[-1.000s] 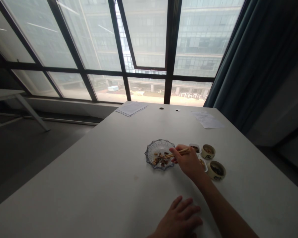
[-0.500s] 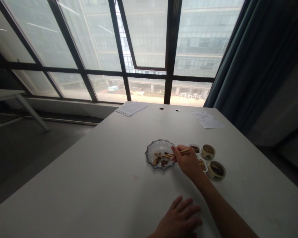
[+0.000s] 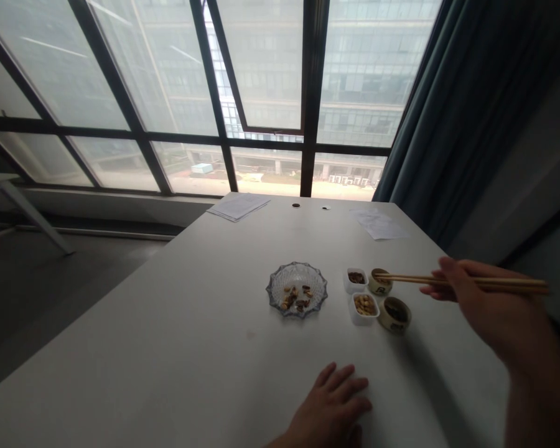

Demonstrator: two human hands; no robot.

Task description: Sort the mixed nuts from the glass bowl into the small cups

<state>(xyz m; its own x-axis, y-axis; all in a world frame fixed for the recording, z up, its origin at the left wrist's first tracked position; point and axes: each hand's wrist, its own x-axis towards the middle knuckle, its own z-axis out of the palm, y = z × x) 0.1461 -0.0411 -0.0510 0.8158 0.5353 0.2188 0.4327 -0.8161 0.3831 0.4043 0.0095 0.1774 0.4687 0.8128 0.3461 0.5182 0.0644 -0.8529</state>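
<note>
My right hand grips a pair of wooden chopsticks, whose tips reach over the far round ceramic bowl. A second round bowl with dark contents stands nearer to me. Left of the bowls sit two small clear plastic tubs: the back tub holds dark brown pieces, the front tub pale, nut-like ones. Mixed light and dark pieces lie in a scalloped glass dish. My left hand rests on the table with fingers spread, holding nothing.
The white table runs to the window wall. Stacked papers lie at its far left corner, and loose sheets at the far right. A dark blue curtain hangs at the right. Another table stands at the left.
My right hand has moved the chopsticks away from the glass dish to the right, over the far ceramic bowl. Both plastic tubs are uncovered to view. My left hand stays on the table.
</note>
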